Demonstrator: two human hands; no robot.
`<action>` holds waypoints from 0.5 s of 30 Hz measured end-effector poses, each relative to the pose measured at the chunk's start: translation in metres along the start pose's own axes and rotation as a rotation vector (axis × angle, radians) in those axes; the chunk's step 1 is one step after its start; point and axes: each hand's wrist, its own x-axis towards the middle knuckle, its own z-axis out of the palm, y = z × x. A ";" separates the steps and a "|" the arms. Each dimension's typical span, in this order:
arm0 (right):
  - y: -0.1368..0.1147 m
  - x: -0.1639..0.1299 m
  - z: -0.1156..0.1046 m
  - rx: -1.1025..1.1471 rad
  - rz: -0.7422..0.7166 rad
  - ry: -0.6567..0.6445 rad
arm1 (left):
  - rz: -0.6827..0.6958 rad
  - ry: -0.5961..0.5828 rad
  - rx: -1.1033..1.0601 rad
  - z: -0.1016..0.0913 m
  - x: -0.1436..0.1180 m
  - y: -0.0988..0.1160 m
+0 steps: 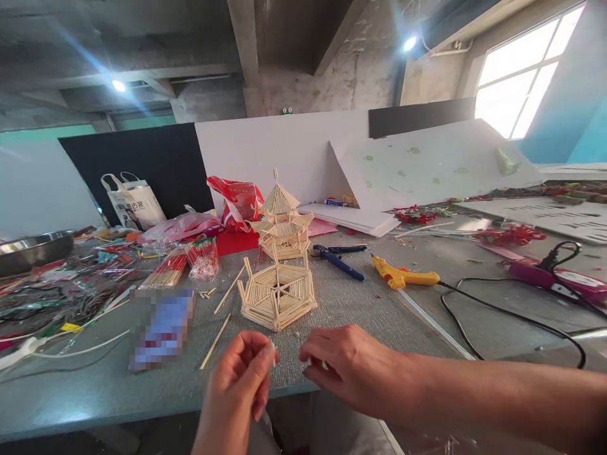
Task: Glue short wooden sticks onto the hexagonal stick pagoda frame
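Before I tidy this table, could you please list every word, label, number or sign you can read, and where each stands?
"古", seemingly, on the tote bag; the characters beside it are unclear.
Blue box: pale marks, too small to read.
Red plastic bag: pale markings, unreadable.
Pixelated item: blurred out, nothing readable.

Hex stick base (290,297) w/ posts (242,294) sits flat on tbl (351,309).
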 end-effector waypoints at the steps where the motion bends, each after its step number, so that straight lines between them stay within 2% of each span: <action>1: -0.005 0.004 0.001 0.005 0.007 0.013 | -0.015 -0.003 0.003 0.003 -0.002 -0.004; 5: -0.015 0.011 0.007 0.039 -0.028 0.034 | -0.043 -0.005 0.008 0.007 -0.008 -0.015; 11: -0.015 0.002 0.018 0.042 -0.032 0.062 | -0.048 -0.034 0.054 0.005 -0.013 -0.026; 15: -0.017 -0.002 0.019 0.027 -0.039 0.027 | -0.046 -0.019 0.101 0.008 -0.018 -0.032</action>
